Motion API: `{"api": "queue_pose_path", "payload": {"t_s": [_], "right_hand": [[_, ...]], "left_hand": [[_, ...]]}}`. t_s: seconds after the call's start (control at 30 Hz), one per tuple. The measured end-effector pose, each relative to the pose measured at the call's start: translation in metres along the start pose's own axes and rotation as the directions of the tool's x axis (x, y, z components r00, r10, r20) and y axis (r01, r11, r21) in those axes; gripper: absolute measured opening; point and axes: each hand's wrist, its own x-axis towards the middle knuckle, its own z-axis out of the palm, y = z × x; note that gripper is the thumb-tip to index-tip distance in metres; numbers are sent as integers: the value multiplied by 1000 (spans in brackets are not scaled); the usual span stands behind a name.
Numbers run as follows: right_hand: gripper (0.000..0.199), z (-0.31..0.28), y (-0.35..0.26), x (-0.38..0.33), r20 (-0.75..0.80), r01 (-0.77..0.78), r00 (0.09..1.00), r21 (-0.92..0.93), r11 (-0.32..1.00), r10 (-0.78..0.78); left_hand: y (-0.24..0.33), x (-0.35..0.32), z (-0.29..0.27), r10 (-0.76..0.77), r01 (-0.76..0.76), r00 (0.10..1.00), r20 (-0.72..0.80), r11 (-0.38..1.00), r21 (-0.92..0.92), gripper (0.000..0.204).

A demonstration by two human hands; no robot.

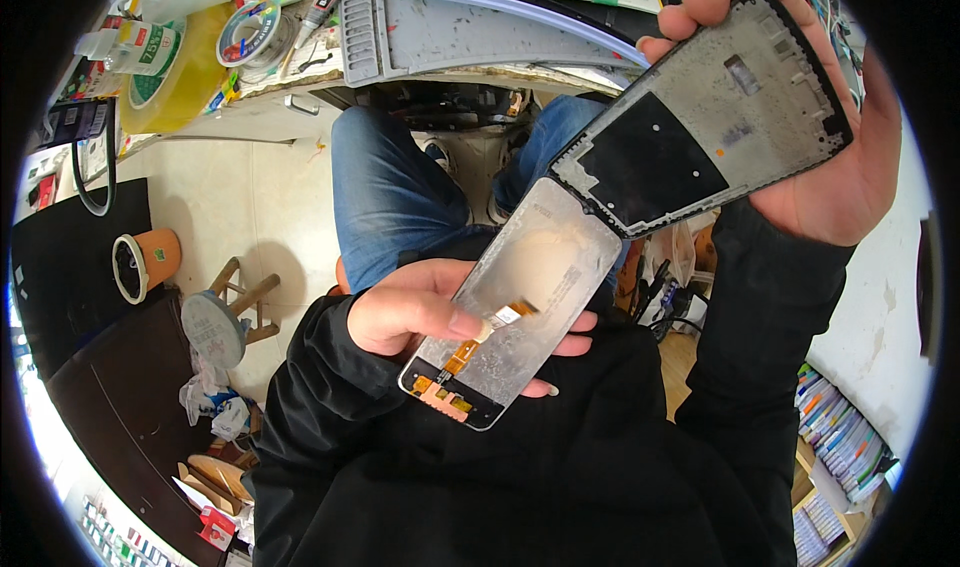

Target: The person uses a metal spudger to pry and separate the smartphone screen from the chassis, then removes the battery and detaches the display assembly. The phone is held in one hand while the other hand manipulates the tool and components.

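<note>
Above my lap, my left hand [425, 312] is closed round a phone screen panel [545, 257], its silvery back facing up. The thumb presses near the orange flex cable [462, 355] at the panel's lower end, and fingertips show along the far edge. My right hand [835, 182] grips a black-edged phone frame [770, 97], raised to the upper right and tilted. The frame's inside faces me, grey metal with a black rectangular patch [655, 157]. Its lower corner meets or overlaps the panel's top end; whether they touch I cannot tell.
Ahead stands a workbench with a grey mat [450, 37], a glue tube [325, 2], a tape roll [250, 32] and a clear bottle [130, 47]. To the left are a small stool [215, 329] and an orange-brown bin [155, 262]. Boxed items [840, 432] fill a shelf at lower right.
</note>
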Motion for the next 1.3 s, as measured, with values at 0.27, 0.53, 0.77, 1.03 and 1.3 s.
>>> {"api": "queue_pose_path", "payload": {"t_s": [0.27, 0.53, 0.77, 1.03, 1.3], "right_hand": [[75, -6, 0, -2, 4, -8, 1000, -21, 1000, 8], [73, -4, 0, 2, -56, -46, 997, -14, 999, 45], [71, 3, -7, 4, -156, -91, 981, 143, 985, 114], [68, 14, -20, 1, -248, -122, 952, 240, 963, 182], [74, -15, -25, 3, 143, -219, 973, 339, 915, 180]], "left_hand": [[0, 1, -5, -38, 38, 999, 0, 998, -56, 83], [2, -1, -13, -70, 77, 993, 92, 994, -74, 79], [3, -2, -14, -94, 106, 987, 128, 991, -85, 83], [2, -7, -26, -95, 117, 974, 205, 988, -98, 84], [0, -5, -30, -74, 98, 953, 295, 993, -69, 88]]}}
